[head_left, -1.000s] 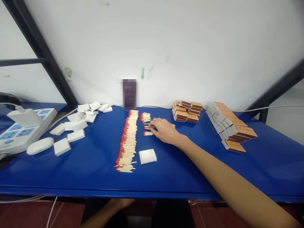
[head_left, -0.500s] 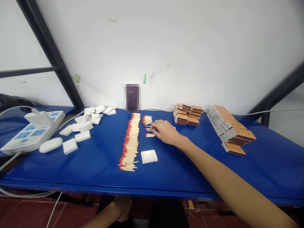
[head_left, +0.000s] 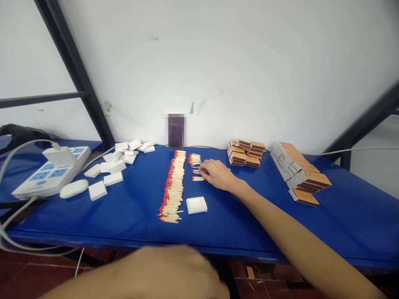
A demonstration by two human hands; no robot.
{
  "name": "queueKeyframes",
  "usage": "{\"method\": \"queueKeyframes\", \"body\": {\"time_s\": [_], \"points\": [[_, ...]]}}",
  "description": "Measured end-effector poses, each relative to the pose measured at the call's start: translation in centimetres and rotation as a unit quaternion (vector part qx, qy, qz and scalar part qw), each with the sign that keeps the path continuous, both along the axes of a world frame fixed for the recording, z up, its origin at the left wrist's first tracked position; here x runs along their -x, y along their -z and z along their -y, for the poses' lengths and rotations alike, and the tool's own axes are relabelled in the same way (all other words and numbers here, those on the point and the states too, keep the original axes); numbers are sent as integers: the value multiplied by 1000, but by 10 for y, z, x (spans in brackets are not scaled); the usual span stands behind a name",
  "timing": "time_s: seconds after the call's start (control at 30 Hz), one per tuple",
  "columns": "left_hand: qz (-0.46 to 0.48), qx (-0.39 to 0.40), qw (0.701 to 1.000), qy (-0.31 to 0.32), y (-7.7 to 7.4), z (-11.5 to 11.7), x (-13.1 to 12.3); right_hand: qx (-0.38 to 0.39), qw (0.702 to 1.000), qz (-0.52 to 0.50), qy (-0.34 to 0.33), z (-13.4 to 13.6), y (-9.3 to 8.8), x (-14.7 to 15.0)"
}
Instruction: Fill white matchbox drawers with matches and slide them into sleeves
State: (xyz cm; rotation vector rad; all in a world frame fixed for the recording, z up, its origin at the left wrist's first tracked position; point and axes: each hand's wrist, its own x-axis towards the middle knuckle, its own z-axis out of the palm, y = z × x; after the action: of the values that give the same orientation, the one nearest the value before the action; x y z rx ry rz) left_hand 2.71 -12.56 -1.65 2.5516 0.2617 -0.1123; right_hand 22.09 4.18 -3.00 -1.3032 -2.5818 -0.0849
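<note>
My right hand (head_left: 215,172) rests on the blue table with its fingertips pinched together over the ends of a few matches (head_left: 195,171). Red match heads stick out to the left of those fingers; the rest is hidden beneath them. Just behind the fingertips lies a small bunch of matches (head_left: 195,158), and a few more matches (head_left: 197,179) lie just in front. A long row of red-headed matches (head_left: 173,187) runs to the left. Nearer to me sits a white matchbox tray (head_left: 196,205). My left hand (head_left: 174,270), low in the foreground, is smeared by motion, its fingers unclear.
White trays (head_left: 110,167) are scattered at the left, beside a white oval case (head_left: 74,189) and a power strip (head_left: 46,178) with cables. Orange matchboxes are stacked at the back (head_left: 246,153) and at the right (head_left: 307,176). A pixelated dark object (head_left: 176,132) stands against the wall.
My left hand has risen from below the table edge into the near foreground. My right hand stays at the matches. The camera view has shifted slightly.
</note>
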Motion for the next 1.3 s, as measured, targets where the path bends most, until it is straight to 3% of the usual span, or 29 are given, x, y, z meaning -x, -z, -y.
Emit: {"method": "queueKeyframes", "body": {"time_s": [0.07, 0.13, 0.2, 0.33, 0.47, 0.77, 0.9, 1.07, 1.3], "points": [[73, -78, 989, -102, -43, -28, 2, -4, 1000, 0, -2, -1, 0, 0], [117, -174, 962, -177, -65, -61, 9, -8, 1000, 1, -5, -2, 1, -1], [126, -237, 938, -218, -68, -93, 20, -13, 1000, 1, -9, -3, 1, -2], [107, -259, 927, -249, -45, -130, 40, -18, 1000, -2, -19, -1, -2, -4], [106, -254, 928, -251, -28, -131, 46, 5, 999, -16, -51, 6, -9, -3], [90, -306, 924, -212, -44, -145, 28, 45, 996, -25, -70, 18, -18, 3], [117, -297, 923, -215, -38, -147, 36, 53, 996, -31, -68, 17, -18, 3], [104, -290, 927, -213, -29, -139, 46, 51, 992, -29, -113, 10, -14, 9], [62, -303, 930, -199, -33, -123, 35, 19, 993, -105, -43, 15, -8, 7]]}}
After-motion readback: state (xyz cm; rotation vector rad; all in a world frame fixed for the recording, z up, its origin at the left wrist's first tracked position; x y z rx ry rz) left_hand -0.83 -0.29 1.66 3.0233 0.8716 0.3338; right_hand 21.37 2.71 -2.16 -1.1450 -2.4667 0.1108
